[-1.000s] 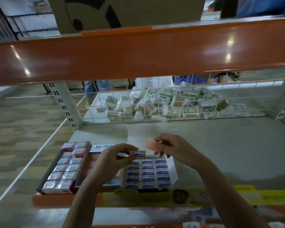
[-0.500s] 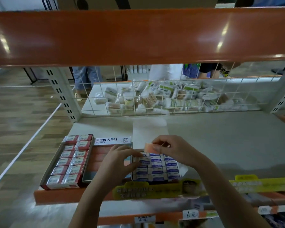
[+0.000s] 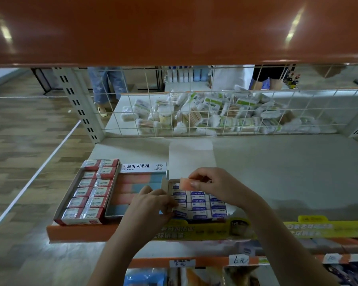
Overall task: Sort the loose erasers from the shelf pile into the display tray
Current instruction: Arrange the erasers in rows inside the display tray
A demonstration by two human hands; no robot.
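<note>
1. Erasers [image 3: 198, 205], white with blue print, packed in rows inside the display tray [image 3: 165, 185] at the front of the shelf [image 3: 277, 172], just behind the yellow price strip [image 3: 215, 229].
2. Boxed in tight on the left: pink-and-blue box [image 3: 136, 182] touching the tray, then a red box of erasers [image 3: 87, 193] just beside that.
3. Loads of bare shelf to the right and behind, up to the wire grid [image 3: 215, 112] holding back the cotton swab packs [image 3: 205, 114]. Orange beam [image 3: 174, 27] hanging low overhead.
4. Left hand [image 3: 151, 207] down at the tray's left edge, fingers curled, pinching a white eraser [image 3: 179, 211] in the front-left corner.
5. Right hand [image 3: 217, 186] hovering over the tray's back rim, thumb and fingertips pinching an orange eraser [image 3: 185, 183], held clear of the rows.
</note>
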